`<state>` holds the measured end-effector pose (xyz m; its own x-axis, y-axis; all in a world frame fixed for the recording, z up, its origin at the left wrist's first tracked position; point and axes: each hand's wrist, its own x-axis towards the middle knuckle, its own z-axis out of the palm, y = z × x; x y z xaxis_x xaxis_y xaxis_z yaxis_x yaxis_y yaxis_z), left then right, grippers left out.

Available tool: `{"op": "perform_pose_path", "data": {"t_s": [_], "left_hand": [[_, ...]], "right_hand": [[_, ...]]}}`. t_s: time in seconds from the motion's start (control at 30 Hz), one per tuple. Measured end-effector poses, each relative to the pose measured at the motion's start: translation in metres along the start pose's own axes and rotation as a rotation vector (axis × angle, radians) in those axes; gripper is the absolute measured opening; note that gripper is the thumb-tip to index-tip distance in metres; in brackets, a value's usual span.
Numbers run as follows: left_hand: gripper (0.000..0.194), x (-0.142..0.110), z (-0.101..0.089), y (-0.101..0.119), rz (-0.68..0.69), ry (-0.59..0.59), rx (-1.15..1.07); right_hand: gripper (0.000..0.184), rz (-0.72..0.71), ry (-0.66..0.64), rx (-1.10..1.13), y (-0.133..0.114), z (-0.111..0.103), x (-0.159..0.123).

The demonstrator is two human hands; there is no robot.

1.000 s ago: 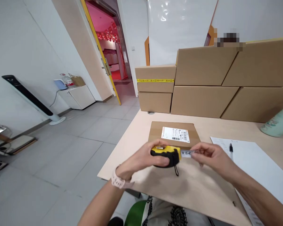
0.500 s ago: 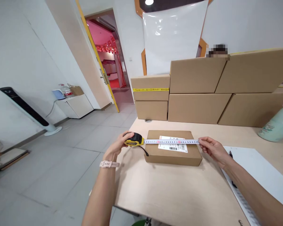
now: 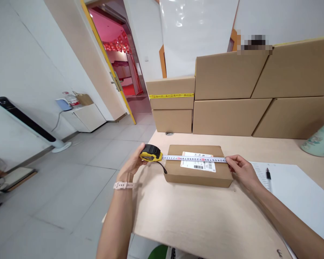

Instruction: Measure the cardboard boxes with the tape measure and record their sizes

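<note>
A closed cardboard box [image 3: 199, 178] lies flat on the pale desk, a white shipping label [image 3: 190, 166] on its top. Across the box runs the white blade of a tape measure [image 3: 151, 154], pulled out from its black and yellow case. My left hand [image 3: 133, 163] is closed around that case, just past the box's left edge, and a black wrist strap dangles from it. At the right edge of the box, my right hand [image 3: 240, 171] pinches the free end of the blade between thumb and fingers.
Stacked cardboard boxes [image 3: 229, 117] form a wall along the desk's back. To the right lie a pen [image 3: 268, 173] and white paper [image 3: 294, 187], with a green tumbler [image 3: 320, 140] behind. A person's head [image 3: 255, 43] shows above the boxes. The desk [image 3: 194, 216] ends at the left.
The view has tipped down and shifted slightly. The tape case sits a little higher and more upright in my left hand. My right hand stays at the box's right edge, uncovering more of the pen.
</note>
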<state>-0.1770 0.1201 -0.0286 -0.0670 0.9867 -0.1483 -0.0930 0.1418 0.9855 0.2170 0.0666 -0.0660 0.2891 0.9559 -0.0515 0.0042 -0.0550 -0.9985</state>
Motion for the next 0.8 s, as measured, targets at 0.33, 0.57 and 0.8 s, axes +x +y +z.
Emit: {"op": "perform_pose_path", "data": {"t_s": [0.33, 0.57, 0.8], "left_hand": [[0.023, -0.004, -0.015, -0.016, 0.083, -0.150, -0.007], [0.026, 0.003, -0.014, -0.024, 0.184, -0.183, -0.082], [0.034, 0.001, -0.019, -0.027, 0.149, -0.209, -0.103]], "right_hand": [[0.044, -0.012, 0.049, -0.078, 0.004, 0.002, -0.004], [0.042, -0.022, 0.039, -0.084, 0.011, 0.000, -0.004], [0.036, -0.056, 0.018, -0.145, 0.012, -0.003, -0.002]]}}
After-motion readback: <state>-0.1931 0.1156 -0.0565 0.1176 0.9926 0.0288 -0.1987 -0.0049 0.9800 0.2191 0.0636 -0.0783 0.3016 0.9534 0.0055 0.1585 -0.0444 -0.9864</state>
